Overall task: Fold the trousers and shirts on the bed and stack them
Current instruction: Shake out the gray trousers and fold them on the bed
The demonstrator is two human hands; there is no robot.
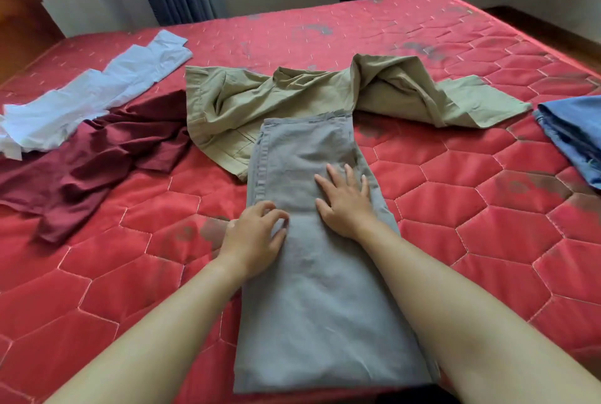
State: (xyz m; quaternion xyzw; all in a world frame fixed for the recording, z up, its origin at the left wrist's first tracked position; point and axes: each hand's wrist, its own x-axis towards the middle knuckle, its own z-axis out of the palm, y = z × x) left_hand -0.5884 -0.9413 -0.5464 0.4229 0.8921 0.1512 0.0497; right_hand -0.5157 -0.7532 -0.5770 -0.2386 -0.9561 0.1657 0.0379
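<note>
- Grey trousers (312, 289), folded lengthwise, reach from the near edge of the bed (471, 224) toward its middle.
- Left grip (257, 234) curls its fingers over their left edge; right grip (344, 205) presses flat on them, fingers spread.
- Khaki trousers (292, 101) lie crumpled beyond, partly under the grey far end.
- Maroon shirt (107, 156) and pale blue shirt (97, 88) lie toward the left edge, and a blue garment (575, 133) at the right edge.

Both forearms reach forward. Left grip (255, 232) curls its fingers on the left edge of the grey trousers (312, 306); right grip (344, 205) lies flat on their middle, fingers spread.
</note>
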